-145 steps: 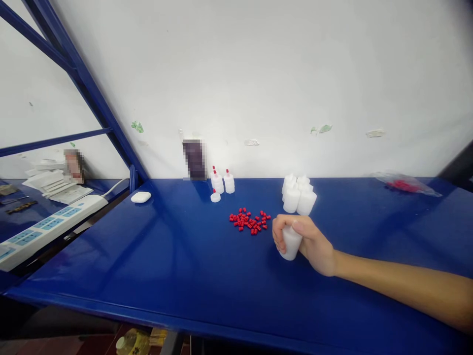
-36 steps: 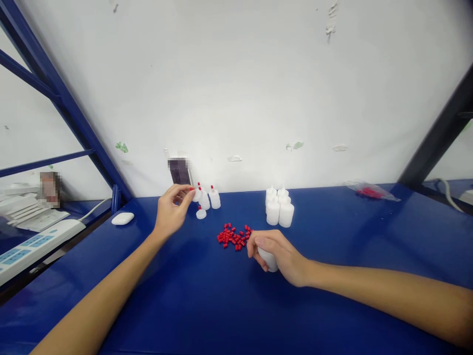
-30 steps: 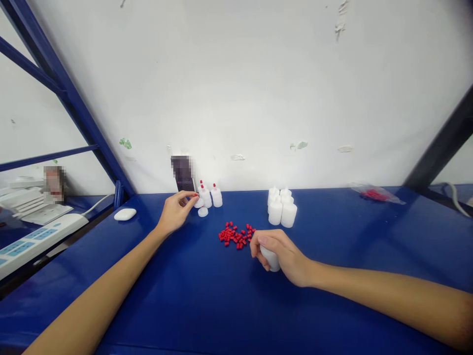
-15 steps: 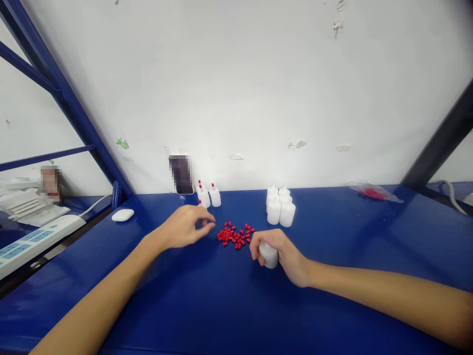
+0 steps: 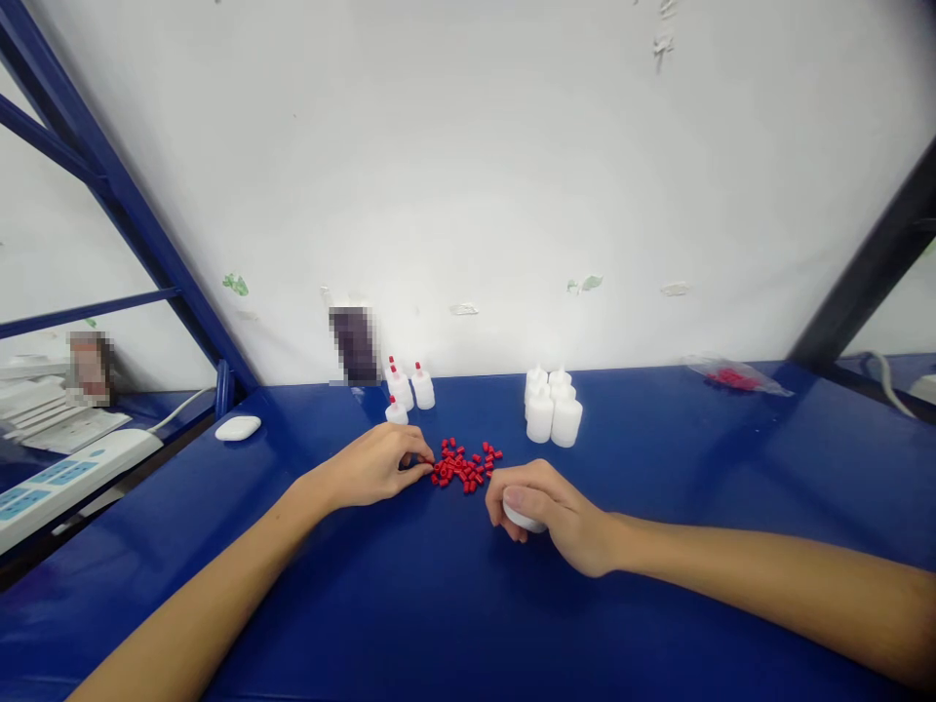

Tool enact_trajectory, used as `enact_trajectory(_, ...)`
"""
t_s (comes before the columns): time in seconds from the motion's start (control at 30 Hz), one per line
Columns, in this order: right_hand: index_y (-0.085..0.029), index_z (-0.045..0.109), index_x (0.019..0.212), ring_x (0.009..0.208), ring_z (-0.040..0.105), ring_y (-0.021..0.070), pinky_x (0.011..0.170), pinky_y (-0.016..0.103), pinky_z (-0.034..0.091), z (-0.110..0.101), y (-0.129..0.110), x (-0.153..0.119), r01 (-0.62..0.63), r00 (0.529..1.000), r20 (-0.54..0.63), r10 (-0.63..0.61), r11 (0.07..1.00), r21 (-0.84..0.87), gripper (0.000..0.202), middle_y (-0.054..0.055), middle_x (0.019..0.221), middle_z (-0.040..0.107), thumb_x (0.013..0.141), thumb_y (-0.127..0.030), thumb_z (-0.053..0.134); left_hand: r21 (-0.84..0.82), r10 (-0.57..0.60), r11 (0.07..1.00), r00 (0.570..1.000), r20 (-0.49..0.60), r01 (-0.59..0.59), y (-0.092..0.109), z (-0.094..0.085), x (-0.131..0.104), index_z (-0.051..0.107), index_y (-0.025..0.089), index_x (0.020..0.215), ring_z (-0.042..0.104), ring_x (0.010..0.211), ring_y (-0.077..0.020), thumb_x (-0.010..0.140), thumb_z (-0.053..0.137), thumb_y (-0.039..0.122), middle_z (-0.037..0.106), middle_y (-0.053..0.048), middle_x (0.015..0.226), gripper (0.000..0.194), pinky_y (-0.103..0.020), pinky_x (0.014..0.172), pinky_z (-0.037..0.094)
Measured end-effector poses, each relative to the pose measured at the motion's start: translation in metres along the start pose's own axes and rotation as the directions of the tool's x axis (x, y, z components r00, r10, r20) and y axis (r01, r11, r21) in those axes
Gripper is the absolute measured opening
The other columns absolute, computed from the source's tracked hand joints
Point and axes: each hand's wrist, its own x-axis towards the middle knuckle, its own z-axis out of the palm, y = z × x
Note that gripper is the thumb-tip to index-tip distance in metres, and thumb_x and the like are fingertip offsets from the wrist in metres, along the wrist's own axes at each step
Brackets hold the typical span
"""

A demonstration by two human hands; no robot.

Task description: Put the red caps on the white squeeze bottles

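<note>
My right hand (image 5: pixel 545 507) is wrapped round a white bottle (image 5: pixel 525 520), which lies tilted in the grip with its nozzle hidden. At the left edge of a scattered pile of small red caps (image 5: pixel 460 468), my left hand (image 5: pixel 384 465) has its thumb and fingertips pinched together; what they hold is too small to make out. Several white bottles with red tips (image 5: pixel 423 388) stand behind my left hand. A tight group of uncapped white bottles (image 5: pixel 565 421) stands beyond my right hand.
A clear bag of red caps (image 5: pixel 735 378) lies at the back right of the blue table (image 5: pixel 439 604). A dark phone (image 5: pixel 356 344) leans on the wall. To the left are a white case (image 5: pixel 238 428), a power strip (image 5: pixel 73 480) and a blue frame (image 5: pixel 138 205).
My left hand has moved down and slightly right to the edge of the caps, its fingers closer together. My right hand has tipped the bottle, covering more of it.
</note>
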Motion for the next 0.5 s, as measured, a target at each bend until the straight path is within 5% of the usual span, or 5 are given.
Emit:
enact_trajectory(0.1, -0.013, 0.062, 0.078, 0.051, 0.047, 0.0117, 0.051, 0.024, 0.039, 0.001, 0.003, 0.001, -0.022, 0.998, -0.056, 0.025, 0.998, 0.054, 0.046, 0.0, 0.059, 0.051, 0.099, -0.049, 0.043, -0.036, 0.03, 0.998, 0.953, -0.301, -0.042, 0.01, 0.005, 0.002, 0.074, 0.019, 0.096, 0.063, 0.071, -0.0146, 0.094, 0.059, 0.028, 0.072, -0.006, 0.086, 0.019, -0.025, 0.066, 0.048)
enact_trajectory(0.17, -0.013, 0.064, 0.088, 0.05, 0.046, 0.0113, 0.05, 0.023, 0.038, 0.002, 0.004, 0.003, -0.039, 0.995, -0.09, 0.046, 0.996, 0.08, 0.045, -0.002, 0.058, 0.05, 0.1, -0.05, 0.042, -0.13, -0.017, 0.989, 0.83, -0.557, -0.067, 0.029, 0.011, 0.006, 0.074, 0.018, 0.093, 0.062, 0.065, -0.0131, 0.091, 0.064, 0.027, 0.073, -0.004, 0.079, 0.014, -0.024, 0.06, 0.048)
enact_trajectory(0.23, -0.013, 0.065, 0.089, 0.05, 0.046, 0.0113, 0.049, 0.023, 0.038, 0.002, 0.004, 0.004, -0.062, 0.992, -0.105, 0.071, 0.994, 0.092, 0.047, -0.002, 0.058, 0.05, 0.1, -0.052, 0.041, -0.333, -0.164, 0.938, 0.73, -0.664, -0.093, 0.055, 0.019, 0.01, 0.074, 0.018, 0.09, 0.06, 0.059, -0.0118, 0.089, 0.067, 0.028, 0.071, -0.003, 0.073, 0.012, -0.023, 0.056, 0.049)
enact_trajectory(0.4, -0.016, 0.055, 0.064, 0.049, 0.046, 0.0128, 0.047, 0.026, 0.037, 0.002, 0.006, 0.003, -0.046, 0.991, -0.117, 0.062, 0.99, 0.131, 0.058, 0.001, 0.055, 0.049, 0.096, -0.062, 0.039, -0.743, -0.317, 0.65, 0.833, -0.453, -0.157, 0.102, 0.041, 0.019, 0.076, 0.02, 0.092, 0.067, 0.077, -0.0167, 0.09, 0.068, 0.031, 0.07, -0.007, 0.092, 0.014, -0.028, 0.068, 0.056)
enact_trajectory(0.5, -0.016, 0.056, 0.064, 0.047, 0.046, 0.0124, 0.048, 0.026, 0.036, 0.001, 0.008, 0.002, -0.026, 0.992, -0.119, 0.043, 0.99, 0.137, 0.061, 0.001, 0.053, 0.05, 0.097, -0.061, 0.035, -0.768, -0.31, 0.624, 0.858, -0.409, -0.14, 0.103, 0.049, 0.02, 0.077, 0.021, 0.093, 0.064, 0.084, -0.0182, 0.09, 0.068, 0.032, 0.065, -0.008, 0.099, 0.015, -0.031, 0.073, 0.055)
